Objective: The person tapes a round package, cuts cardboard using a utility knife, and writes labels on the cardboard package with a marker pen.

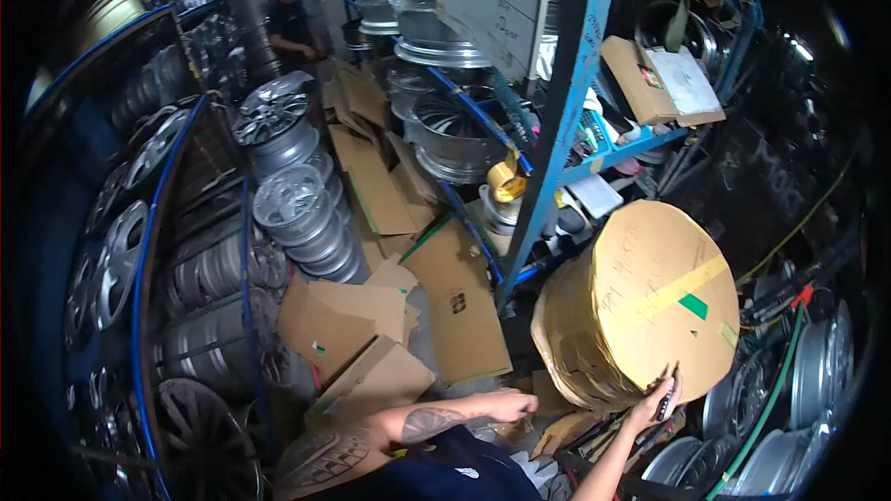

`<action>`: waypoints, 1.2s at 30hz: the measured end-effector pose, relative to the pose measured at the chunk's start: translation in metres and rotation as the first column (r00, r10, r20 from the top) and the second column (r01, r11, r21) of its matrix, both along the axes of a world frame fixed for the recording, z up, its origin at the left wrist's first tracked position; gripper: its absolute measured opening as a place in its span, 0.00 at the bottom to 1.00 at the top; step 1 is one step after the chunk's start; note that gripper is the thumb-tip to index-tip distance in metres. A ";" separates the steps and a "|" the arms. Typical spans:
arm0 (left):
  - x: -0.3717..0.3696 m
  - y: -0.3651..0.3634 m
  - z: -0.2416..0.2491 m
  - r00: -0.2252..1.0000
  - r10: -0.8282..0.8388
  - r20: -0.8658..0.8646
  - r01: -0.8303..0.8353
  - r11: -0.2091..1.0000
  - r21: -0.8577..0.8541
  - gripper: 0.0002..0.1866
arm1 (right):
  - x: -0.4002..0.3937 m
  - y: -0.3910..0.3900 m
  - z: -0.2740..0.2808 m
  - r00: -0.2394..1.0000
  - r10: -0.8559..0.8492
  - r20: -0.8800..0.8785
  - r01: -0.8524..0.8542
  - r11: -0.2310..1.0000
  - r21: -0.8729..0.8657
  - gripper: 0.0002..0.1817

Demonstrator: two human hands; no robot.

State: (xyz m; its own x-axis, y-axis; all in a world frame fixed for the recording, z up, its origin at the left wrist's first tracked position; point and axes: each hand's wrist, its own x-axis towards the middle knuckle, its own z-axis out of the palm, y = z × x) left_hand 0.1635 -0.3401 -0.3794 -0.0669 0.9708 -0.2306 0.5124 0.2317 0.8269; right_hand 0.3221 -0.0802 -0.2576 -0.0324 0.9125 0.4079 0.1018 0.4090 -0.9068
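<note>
A round package wrapped in cardboard and tape [631, 288] stands tilted in front of me. Its flat top carries handwriting, a yellow tape strip [664, 301] and a green piece of tape [692, 307]. My right hand [661, 404] is at the near edge of that top, closed around a slim black object that looks like a marker [664, 405]. My left hand [510, 405], at the end of a tattooed forearm, is left of the package with its fingers curled in. I see nothing in it.
Flattened cardboard [455, 306] and opened boxes [339, 320] cover the floor. Stacked wheel rims [302, 213] line the left racks. A blue rack post [561, 121] rises beside the package. More rims [821, 362] lie right, near a green hose [775, 394]. Another person [295, 23] is far back.
</note>
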 end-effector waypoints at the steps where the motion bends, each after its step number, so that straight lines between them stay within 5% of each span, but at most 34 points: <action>1: 0.000 0.013 0.015 1.000 -0.020 -0.009 0.020 1.000 0.004 0.15 | -0.013 -0.009 0.004 0.990 -0.132 0.045 0.126 0.986 0.107 0.19; 2: -0.001 0.024 0.031 0.999 -0.047 -0.027 0.047 0.999 0.003 0.18 | -0.013 -0.001 -0.008 0.965 -0.212 0.156 0.138 0.911 0.388 0.19; 6: -0.003 0.037 0.058 0.989 -0.083 -0.124 0.077 0.995 -0.056 0.18 | -0.023 -0.003 -0.006 0.837 -0.339 0.431 -0.107 0.670 0.734 0.18; 11: 0.008 0.004 0.027 0.988 -0.082 -0.134 0.054 0.978 -0.203 0.16 | -0.016 0.007 -0.022 0.865 -0.319 0.388 -0.062 0.699 0.712 0.17; 15: 0.031 -0.045 -0.056 0.961 -0.254 -0.111 0.195 0.904 -0.381 0.15 | -0.026 0.003 -0.017 0.876 -0.328 0.353 -0.035 0.686 0.726 0.17; 16: 0.042 -0.060 -0.073 0.972 -0.188 -0.140 0.149 0.957 -0.251 0.14 | -0.026 0.002 -0.016 0.883 -0.317 0.346 -0.032 0.695 0.718 0.17; 19: 0.056 -0.090 -0.130 0.987 -0.118 0.105 0.145 0.942 -0.304 0.08 | -0.022 0.003 -0.016 0.897 -0.280 0.341 -0.051 0.701 0.712 0.17; 27: 0.077 -0.151 -0.154 0.974 -0.228 0.012 0.216 0.902 -0.374 0.09 | -0.016 0.000 -0.019 0.875 -0.260 0.408 -0.082 0.751 0.655 0.18; 36: 0.103 -0.132 -0.190 0.953 -0.304 -0.005 0.287 0.906 -0.310 0.09 | -0.011 -0.002 -0.016 0.883 -0.148 0.445 -0.205 0.732 0.650 0.16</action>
State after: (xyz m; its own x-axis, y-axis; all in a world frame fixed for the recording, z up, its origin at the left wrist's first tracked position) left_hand 0.2669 -0.4720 -0.5693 0.1926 0.8323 -0.5198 0.6360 0.2975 0.7120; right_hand 0.3111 -0.0826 -0.2739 -0.3877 0.4010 0.8300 0.3886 0.8876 -0.2473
